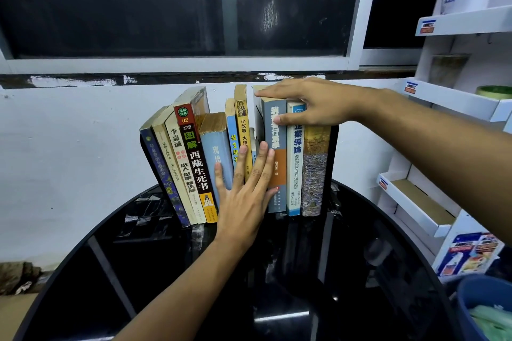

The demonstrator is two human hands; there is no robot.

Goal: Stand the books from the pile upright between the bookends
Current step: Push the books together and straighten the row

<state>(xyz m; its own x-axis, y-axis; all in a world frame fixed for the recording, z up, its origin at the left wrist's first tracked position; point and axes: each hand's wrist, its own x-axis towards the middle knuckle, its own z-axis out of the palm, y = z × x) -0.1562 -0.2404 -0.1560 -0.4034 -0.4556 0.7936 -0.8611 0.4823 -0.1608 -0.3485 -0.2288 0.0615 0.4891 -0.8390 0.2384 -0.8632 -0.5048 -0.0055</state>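
A row of several books stands on the round black table [346, 271] between two black bookends. The left bookend [146, 152] is mostly hidden behind leaning books; the right bookend [333, 158] rises beside the brown patterned book [314, 174]. Books on the left, such as the red-and-black one [194, 158], lean left. My left hand [246, 188] lies flat with fingers spread against the spines of the pale blue book [219, 152] and the yellow book [243, 124]. My right hand [313, 102] grips the tops of the grey-and-orange book [277, 163] and the white-and-blue book [294, 169].
A white wall and a dark window stand right behind the books. White cardboard display shelves [454, 99] with small items line the right side. A blue bin [484, 310] sits at the lower right. The table's glossy front half lies between me and the books.
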